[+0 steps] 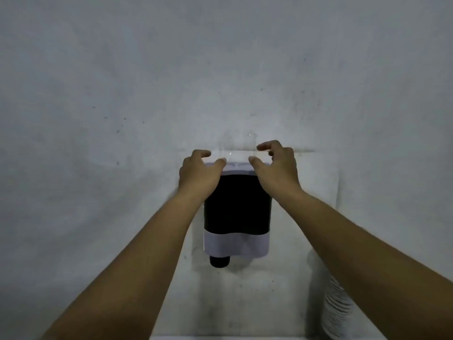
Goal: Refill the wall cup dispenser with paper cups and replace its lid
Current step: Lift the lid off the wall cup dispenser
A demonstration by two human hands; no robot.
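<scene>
Wall cup dispenser [237,212]: mounted on the grey wall [122,82] at centre; dark front panel, pale band along the bottom, pale top edge, a short dark spout [219,262] under its left lower side.

Lid [239,146]: clear plastic, faint against the wall, sitting at or just above the dispenser's top edge; whether it is seated cannot be told.

Left hand [197,174]: at the top left corner of the dispenser, fingers curled, thumb and fingertips closing on the lid's left end.

Right hand [277,165]: at the top right corner, fingers curled over, thumb against the lid's right end.

Stack of paper cups [337,312]: white, ribbed rims, low at the right, partly hidden behind the right forearm, well apart from the dispenser.
</scene>
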